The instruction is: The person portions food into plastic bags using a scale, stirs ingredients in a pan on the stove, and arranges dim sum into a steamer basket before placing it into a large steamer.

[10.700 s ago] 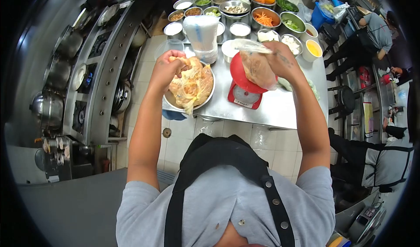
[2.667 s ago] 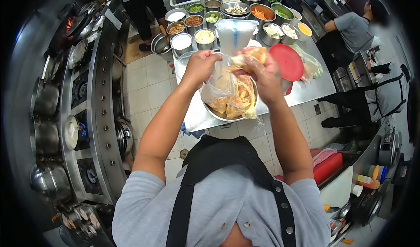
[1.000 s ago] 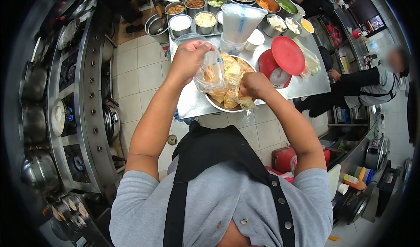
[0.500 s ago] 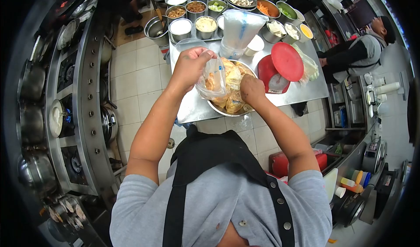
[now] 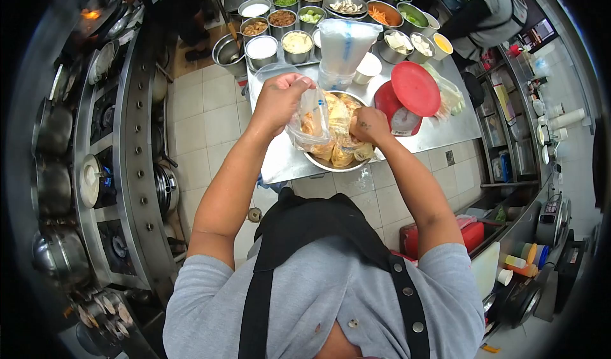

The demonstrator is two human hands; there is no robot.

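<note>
- One left hand [image 5: 280, 103] pinches the gathered top of one clear plastic bag [image 5: 309, 125], thumb against fingers; a few orange-brown pieces show inside.
- One right hand [image 5: 370, 125] reaches into one round metal bowl [image 5: 326, 165]; its fingertips are hidden, so their grip cannot be told.
- Yellow-orange food [image 5: 342, 152], some wrapped in clear plastic, fills the bowl at the worktop's near edge; the bag hangs over the bowl's left side.
- Just right of the bowl, one red scale [image 5: 402, 122] carries one tilted red dish [image 5: 415, 89].
- Behind the bowl stand one upright bundle of clear plastic [image 5: 347, 41] and one white cup [image 5: 368, 68].
- Across the worktop [image 5: 280, 165], containers crowd together: two of brown pieces [image 5: 282, 19], two of white pieces [image 5: 398, 41], one of orange shreds [image 5: 384, 15], one of sliced mushrooms [image 5: 345, 6] and one of yellow contents [image 5: 443, 43].
- Two other people appear, one at upper left [image 5: 178, 9], one at upper right [image 5: 496, 19].
</note>
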